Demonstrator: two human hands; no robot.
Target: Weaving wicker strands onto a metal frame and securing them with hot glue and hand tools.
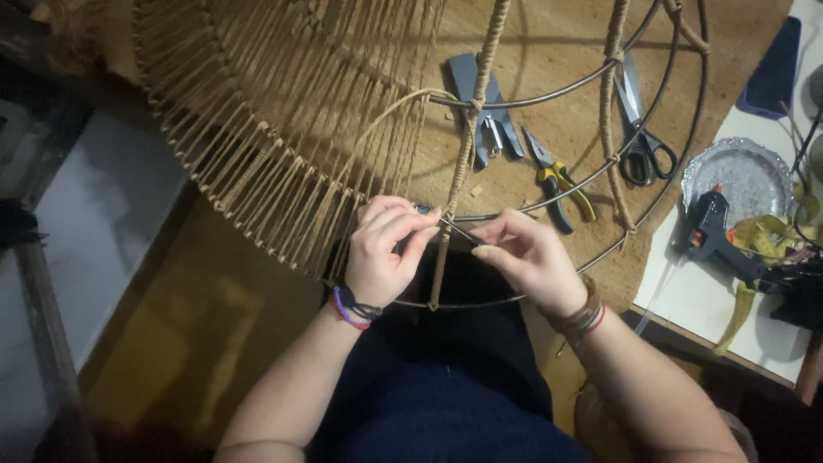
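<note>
A round wire frame (549, 93) lies tilted over my lap, its left half wrapped in rows of tan cord (283, 129). My left hand (386, 249) pinches a wire ring of the frame next to the last wrapped row, with a small dark metal piece at its fingertips. My right hand (527, 257) is closed on the same wire ring just right of a vertical cord-wrapped rib (454, 184). A loose strand of cord (390, 111) arcs up from my left hand toward the frame's inner ring. Both wrists wear bracelets.
On the brown cork surface under the frame lie a grey multi-tool (489, 111), yellow-handled pliers (557, 180) and black-handled scissors (641, 141). At the right a white board holds a black glue gun (720, 231), a silver foil dish (741, 171) and a dark phone (774, 69).
</note>
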